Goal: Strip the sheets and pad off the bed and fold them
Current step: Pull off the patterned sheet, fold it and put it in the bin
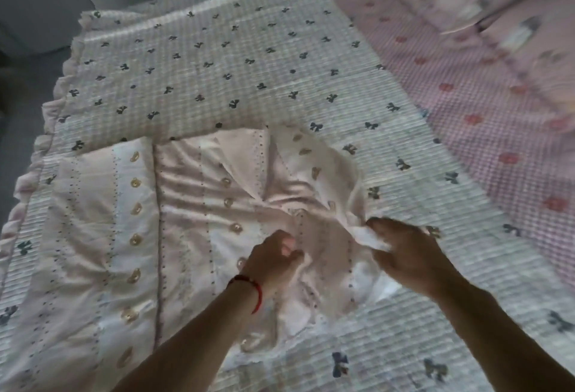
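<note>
pillows (pixel 510 9): motion-blurred, print unreadable | bow-print pad (pixel 217 58): cut off at bottom and left edges | left hand (pixel 273 262): fingertips buried in bear-print sheet (pixel 130 220) | both forearms: cut off at bottom edge

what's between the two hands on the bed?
Head view: a bunched stretch of the pale pink sheet with bear prints. Left hand and right hand each grip it. It lies on the white ribbed pad with dark bows.

Two bare forearms enter from the bottom of the frame, no sleeves showing. The left hand (pixel 273 256) has a thin red string bracelet (pixel 253 290) at its wrist. The right hand (pixel 410 254) wears nothing.
</note>
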